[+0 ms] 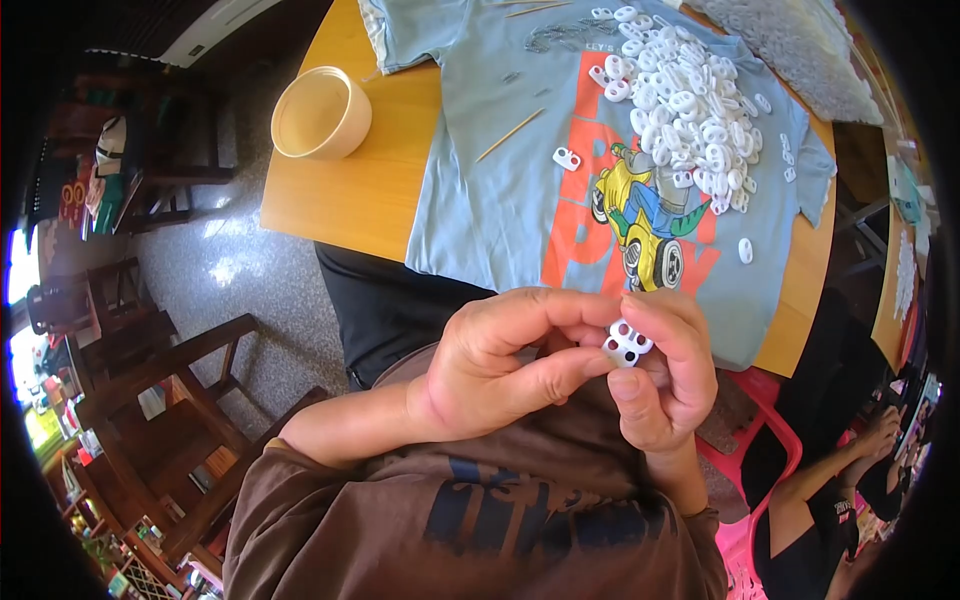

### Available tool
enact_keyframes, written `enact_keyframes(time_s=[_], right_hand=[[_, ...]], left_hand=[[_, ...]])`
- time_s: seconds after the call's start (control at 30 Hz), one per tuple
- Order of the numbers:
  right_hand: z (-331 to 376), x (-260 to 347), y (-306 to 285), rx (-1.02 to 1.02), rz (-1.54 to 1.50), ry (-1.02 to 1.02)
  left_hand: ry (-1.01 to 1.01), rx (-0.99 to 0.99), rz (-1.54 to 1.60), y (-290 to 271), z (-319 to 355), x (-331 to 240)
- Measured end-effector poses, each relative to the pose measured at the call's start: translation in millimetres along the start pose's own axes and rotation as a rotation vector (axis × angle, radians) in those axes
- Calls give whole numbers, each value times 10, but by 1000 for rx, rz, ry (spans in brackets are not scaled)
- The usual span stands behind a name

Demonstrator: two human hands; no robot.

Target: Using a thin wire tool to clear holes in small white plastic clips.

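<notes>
Close in front of my chest, both hands pinch a small white plastic piece with dark round holes (628, 343), like a cord lock. The thumb and fingers of my left hand (510, 365) grip its left side, while my right hand (668, 365) closes on it from the right. Whether it is one part or two pressed together, I cannot tell. Beyond my hands, a light blue T-shirt (480, 200) is spread over the table. A heap of similar white two-hole pieces (690, 100) covers its far right, and a single white piece (567, 159) lies apart.
A pale round tub (354, 115) stands on the wooden table (390, 190) at the left. A thin wooden stick (510, 135) and small grey bits (575, 36) lie on the shirt. At right are a pink chair (768, 425) and another person's forearm (825, 470). Wooden chairs (180, 410) stand left.
</notes>
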State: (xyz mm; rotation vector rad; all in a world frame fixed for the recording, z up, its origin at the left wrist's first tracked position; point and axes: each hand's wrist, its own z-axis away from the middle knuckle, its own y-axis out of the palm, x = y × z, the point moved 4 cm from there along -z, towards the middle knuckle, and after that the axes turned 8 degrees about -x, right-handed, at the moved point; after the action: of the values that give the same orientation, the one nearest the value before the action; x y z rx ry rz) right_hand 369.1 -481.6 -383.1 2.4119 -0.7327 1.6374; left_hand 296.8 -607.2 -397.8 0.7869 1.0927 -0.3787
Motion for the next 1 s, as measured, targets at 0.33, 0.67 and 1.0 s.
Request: enact_keyframes(time_s=[0.33,0.67,1.0], right_hand=[[17,-6,16,10,-7,3],[71,-30,24,30,-56,38],[115,-32,40,16,-125,56]], left_hand=[[189,-37,-73,5,8,41],[196,-42,-226,-1,3,-5],[387,-28,-286,13,40,1]])
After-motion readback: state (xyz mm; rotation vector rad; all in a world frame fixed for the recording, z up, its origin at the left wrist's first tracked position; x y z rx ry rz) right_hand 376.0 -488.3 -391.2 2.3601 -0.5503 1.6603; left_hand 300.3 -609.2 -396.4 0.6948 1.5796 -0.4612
